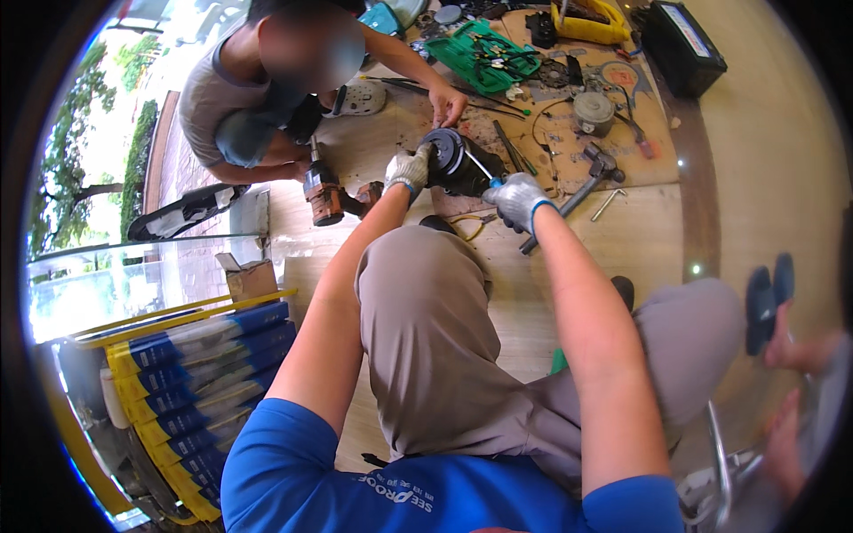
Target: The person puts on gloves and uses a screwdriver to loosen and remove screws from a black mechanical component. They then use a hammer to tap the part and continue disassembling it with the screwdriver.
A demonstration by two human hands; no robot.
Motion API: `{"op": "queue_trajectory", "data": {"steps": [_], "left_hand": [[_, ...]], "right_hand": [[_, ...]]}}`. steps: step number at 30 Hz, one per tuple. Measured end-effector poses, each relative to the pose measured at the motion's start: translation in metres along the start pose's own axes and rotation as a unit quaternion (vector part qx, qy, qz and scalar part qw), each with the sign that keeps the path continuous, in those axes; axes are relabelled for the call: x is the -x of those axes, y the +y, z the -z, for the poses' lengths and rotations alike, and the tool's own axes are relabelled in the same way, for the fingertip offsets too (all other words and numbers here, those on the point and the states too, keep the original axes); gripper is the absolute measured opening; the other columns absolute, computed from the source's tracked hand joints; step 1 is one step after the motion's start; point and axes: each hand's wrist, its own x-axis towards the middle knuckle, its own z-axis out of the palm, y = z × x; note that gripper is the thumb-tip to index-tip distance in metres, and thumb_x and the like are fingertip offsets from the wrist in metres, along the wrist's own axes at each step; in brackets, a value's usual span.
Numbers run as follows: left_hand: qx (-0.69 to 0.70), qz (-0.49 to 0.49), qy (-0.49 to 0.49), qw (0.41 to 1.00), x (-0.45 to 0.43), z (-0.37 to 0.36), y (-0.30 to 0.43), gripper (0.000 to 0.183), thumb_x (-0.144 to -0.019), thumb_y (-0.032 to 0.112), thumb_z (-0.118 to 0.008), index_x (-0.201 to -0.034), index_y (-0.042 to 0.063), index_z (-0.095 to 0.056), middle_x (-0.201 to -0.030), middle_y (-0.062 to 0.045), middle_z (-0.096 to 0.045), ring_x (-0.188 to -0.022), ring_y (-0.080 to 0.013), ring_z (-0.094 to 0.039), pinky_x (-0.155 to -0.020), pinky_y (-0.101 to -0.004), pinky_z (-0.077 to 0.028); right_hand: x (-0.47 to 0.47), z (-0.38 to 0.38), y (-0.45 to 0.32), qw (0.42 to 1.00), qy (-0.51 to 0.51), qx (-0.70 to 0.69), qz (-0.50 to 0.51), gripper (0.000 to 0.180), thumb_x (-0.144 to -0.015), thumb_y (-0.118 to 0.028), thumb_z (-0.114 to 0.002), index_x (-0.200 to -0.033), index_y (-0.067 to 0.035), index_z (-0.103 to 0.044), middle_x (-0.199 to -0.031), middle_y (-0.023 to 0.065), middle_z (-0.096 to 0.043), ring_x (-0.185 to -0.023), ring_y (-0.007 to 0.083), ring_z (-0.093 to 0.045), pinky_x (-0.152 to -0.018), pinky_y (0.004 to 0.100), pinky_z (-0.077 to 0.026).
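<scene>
A black drum-shaped machine part (445, 152) rests on the floor at the edge of a cardboard sheet, its round ribbed end towards the left. My left hand (408, 169), in a white knit work glove, grips the rim of that end. In my gloved right hand (516, 200) is a screwdriver (495, 181) with a blue handle. Its metal shaft slants up and left to the part's rim; the contact at the tip is too small to make out. A co-worker's hand (448, 105) reaches down to the part's upper edge.
A crouching co-worker's other hand is at an orange-and-black cordless impact wrench (324, 193). By my right hand lie a hammer (581, 193), yellow-handled pliers (474, 226) and an L-shaped wrench (608, 205). Beyond are a green tool case (483, 56), a round metal housing (593, 112) and a battery (686, 50).
</scene>
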Motion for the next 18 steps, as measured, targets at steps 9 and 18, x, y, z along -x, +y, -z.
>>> {"op": "queue_trajectory", "data": {"steps": [9,18], "left_hand": [[0.045,0.012,-0.044,0.998,-0.031,-0.005,-0.043,0.071,-0.091,0.068,-0.055,-0.075,0.001,-0.074,-0.07,-0.01,-0.067,-0.064,-0.0215,-0.058,-0.063,-0.0387,-0.045],[0.116,-0.196,-0.058,0.972,-0.024,-0.003,-0.015,0.055,-0.097,0.025,-0.057,-0.147,0.004,-0.049,-0.137,-0.02,-0.062,-0.126,-0.0291,-0.06,-0.108,-0.0346,-0.043]], "right_hand": [[0.005,-0.044,0.011,0.995,0.071,0.022,0.06,0.046,-0.091,-0.045,-0.056,-0.108,-0.005,-0.071,-0.119,0.0282,-0.067,-0.112,0.0455,-0.064,-0.096,0.0497,-0.05],[0.0,0.013,0.005,0.993,-0.001,0.091,0.072,0.042,-0.092,-0.039,-0.056,-0.106,-0.004,-0.074,-0.111,0.0239,-0.07,-0.107,0.0395,-0.068,-0.093,0.0466,-0.054]]}}
